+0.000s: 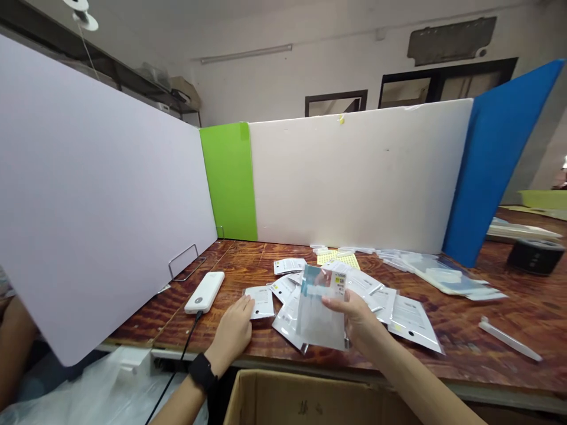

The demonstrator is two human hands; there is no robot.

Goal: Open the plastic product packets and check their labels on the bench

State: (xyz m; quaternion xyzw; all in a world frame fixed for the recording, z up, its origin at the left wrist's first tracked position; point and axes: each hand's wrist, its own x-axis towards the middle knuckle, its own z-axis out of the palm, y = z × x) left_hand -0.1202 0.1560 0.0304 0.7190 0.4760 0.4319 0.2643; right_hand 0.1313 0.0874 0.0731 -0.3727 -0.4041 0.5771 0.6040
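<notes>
Left hand: the left hand (pixel 233 333) lies open, fingers (pixel 245 307) on the edge of a white printed packet (pixel 261 301), no clear grip. Black wristband (pixel 202 372) on the wrist, its face not readable.

Right hand: the right hand (pixel 357 316) is grasping a clear plastic pouch (pixel 319 316), thumb on the front, other fingers mostly hidden behind it.

Pouch: held upright-ish over the front middle of the counter (pixel 509 304). White-and-blue insert inside, hard to make out through the film. Small label with yellow marks (pixel 339 284) at the top corner, print unreadable. Can't tell if the lower edge touches the packets below.

Pile: loose silver-and-white packets (pixel 410 323) spread under and around both hands, overlapping, partly hidden by the pouch.

Back edge: yellow perforated sheet (pixel 339 258) partly under the packets. Stack of flat clear bags (pixel 443 276) towards the back right corner.

Left edge: white power bank (pixel 204 292), black cable (pixel 186 336) running off the front edge.

Box: open cardboard box (pixel 301 401) below the front edge, cut off by the frame, contents not visible.

Far left: a bare arm (pixel 15 348) behind the lilac panel (pixel 97 195), cut off, owner not visible.
</notes>
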